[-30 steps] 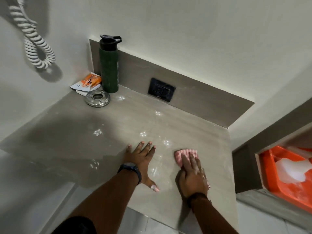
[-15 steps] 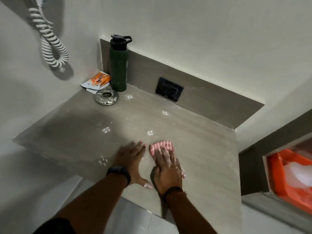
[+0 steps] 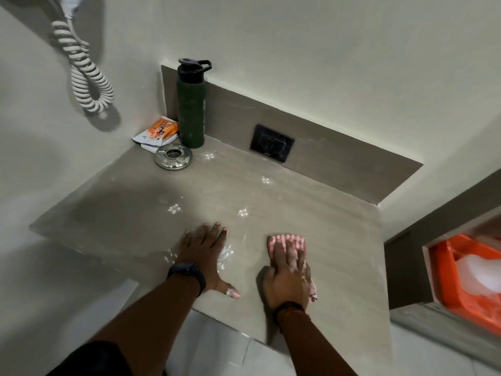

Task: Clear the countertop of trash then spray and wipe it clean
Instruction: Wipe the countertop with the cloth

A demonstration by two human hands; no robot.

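Observation:
The grey stone countertop (image 3: 311, 213) fills the middle of the head view, dotted with small white foam spots (image 3: 174, 208). My right hand (image 3: 287, 278) presses flat on a pink-and-white striped cloth (image 3: 284, 240) near the front right of the counter. Flat on the counter to its left lies my left hand (image 3: 203, 251), fingers spread, holding nothing, a dark watch on the wrist.
In the back left corner stand a dark green bottle (image 3: 191, 104), a round steel ashtray (image 3: 173, 158) and an orange-and-white packet (image 3: 157, 134). A black wall socket (image 3: 271, 142) sits in the backsplash. A coiled white cord (image 3: 86, 74) hangs at left. An orange bin (image 3: 461, 280) is low right.
My right hand slid the cloth left toward my left hand, then back right to the front right of the counter. My left hand stayed planted.

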